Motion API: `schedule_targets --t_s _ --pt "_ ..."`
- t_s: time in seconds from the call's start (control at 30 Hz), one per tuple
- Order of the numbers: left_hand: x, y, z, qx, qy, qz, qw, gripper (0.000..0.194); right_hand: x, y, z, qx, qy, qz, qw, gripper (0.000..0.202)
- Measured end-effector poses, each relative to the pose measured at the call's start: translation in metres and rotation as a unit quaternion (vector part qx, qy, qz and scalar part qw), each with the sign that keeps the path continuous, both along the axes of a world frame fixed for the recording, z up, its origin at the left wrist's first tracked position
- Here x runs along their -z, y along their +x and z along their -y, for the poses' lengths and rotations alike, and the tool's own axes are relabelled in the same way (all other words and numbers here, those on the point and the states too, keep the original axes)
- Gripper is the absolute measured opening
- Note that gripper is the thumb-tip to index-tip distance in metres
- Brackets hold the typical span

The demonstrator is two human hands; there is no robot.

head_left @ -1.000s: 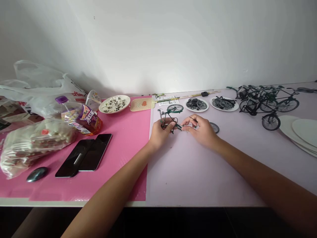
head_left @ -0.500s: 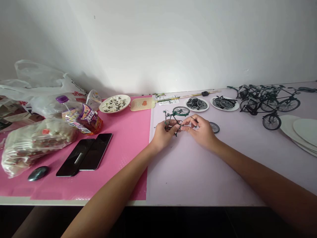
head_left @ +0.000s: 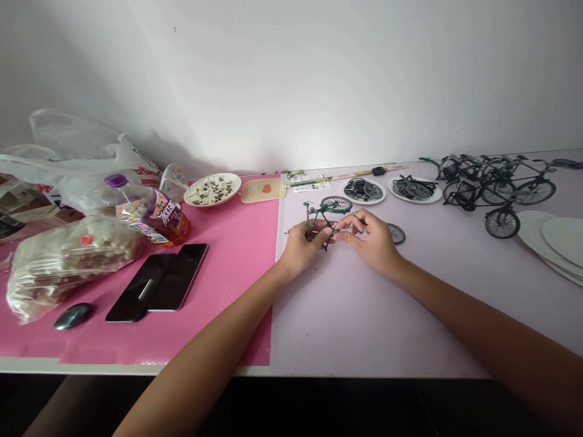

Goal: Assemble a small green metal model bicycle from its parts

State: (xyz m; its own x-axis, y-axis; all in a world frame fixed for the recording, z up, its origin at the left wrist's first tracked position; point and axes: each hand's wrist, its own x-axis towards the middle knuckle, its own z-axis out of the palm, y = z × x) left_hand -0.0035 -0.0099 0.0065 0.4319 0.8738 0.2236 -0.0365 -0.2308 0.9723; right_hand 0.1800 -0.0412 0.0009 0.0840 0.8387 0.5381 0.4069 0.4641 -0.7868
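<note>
My left hand (head_left: 304, 244) is closed on a small dark green model bicycle (head_left: 324, 220), thumb and fingers gripping its frame. One wheel of the bicycle (head_left: 337, 204) points up and away from me, and the handlebar is on the left. Close against the frame, the thumb and index finger of my right hand (head_left: 367, 237) are pinched together. What they pinch is too small to make out. A thin dark stick-like piece (head_left: 358, 219) shows between the right hand's other fingers. Beside that hand a loose spoked wheel (head_left: 396, 233) lies on the table, partly hidden.
Behind my hands stand plates of black wheels (head_left: 363, 190) and dark frame parts (head_left: 415, 189). Several model bicycles (head_left: 496, 182) and stacked white plates (head_left: 562, 243) are at right. At left are phones (head_left: 177, 277), a drink bottle (head_left: 152, 212), a bagged bundle (head_left: 68, 258) and a plate of pale pieces (head_left: 213, 190).
Both hands stay together at the bicycle with almost the same grip; the right fingers shift slightly. The whole view has moved a little.
</note>
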Motion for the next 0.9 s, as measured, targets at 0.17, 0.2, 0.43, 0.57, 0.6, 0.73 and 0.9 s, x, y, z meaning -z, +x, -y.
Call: schedule_targets --t_s 0.17,0.2,0.43,0.57,0.6,0.73,0.9 --pt "-0.0012 0.0003 0.0015 0.01 -0.003 0.003 1.0 0.037 0.0012 0.0017 -0.0012 0.011 0.012 0.018 1.0 0.049" --pt "-0.0014 0.0003 0.0017 0.014 -0.005 0.002 1.0 0.037 0.0017 0.0024 -0.0017 0.014 0.01 0.021 1.0 0.051" --pt "-0.005 0.0012 0.0029 0.022 -0.044 0.018 0.999 0.038 0.0036 0.0063 -0.0048 0.006 0.011 0.021 1.0 0.045" --pt "-0.0049 0.0016 0.0027 0.018 -0.055 0.023 0.998 0.037 0.0035 0.007 -0.0055 0.014 0.01 -0.002 1.0 0.042" --pt "-0.0047 0.0016 0.0025 0.017 -0.056 0.022 0.998 0.036 0.0031 0.0068 -0.0054 0.012 0.005 -0.003 1.0 0.043" --pt "-0.0046 0.0015 0.0022 0.016 -0.061 0.016 0.998 0.035 0.0007 0.0045 -0.0035 0.006 -0.017 0.002 1.0 0.045" --pt "-0.005 0.0014 0.0024 0.011 -0.059 0.012 0.998 0.034 0.0017 0.004 -0.0038 -0.002 -0.005 -0.007 1.0 0.045"
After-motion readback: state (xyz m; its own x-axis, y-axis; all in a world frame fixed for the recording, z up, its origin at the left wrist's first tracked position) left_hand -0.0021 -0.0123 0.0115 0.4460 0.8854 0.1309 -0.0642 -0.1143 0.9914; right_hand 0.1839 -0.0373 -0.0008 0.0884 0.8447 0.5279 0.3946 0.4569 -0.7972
